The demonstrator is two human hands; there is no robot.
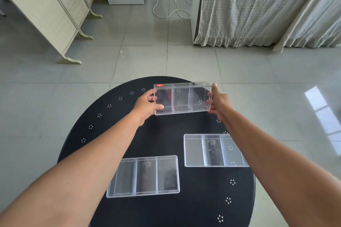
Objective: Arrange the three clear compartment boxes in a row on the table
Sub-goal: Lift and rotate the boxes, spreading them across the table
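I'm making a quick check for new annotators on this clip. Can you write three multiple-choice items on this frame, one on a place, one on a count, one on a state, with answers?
1. Where is the red sticker?
A. On the far left top corner of the held box
B. On the near left box
C. On the table

2. How many compartments does each clear box have?
A. Two
B. Three
C. Four

3. How is the far box held?
A. By one hand from above
B. By both hands at its short ends
C. It is not held

Answers:
1. A: the red sticker sits on the held box, not on the near left box or the black table.
2. B: two dividers split each box, the right box included.
3. B: the left hand and the right hand grip opposite ends.
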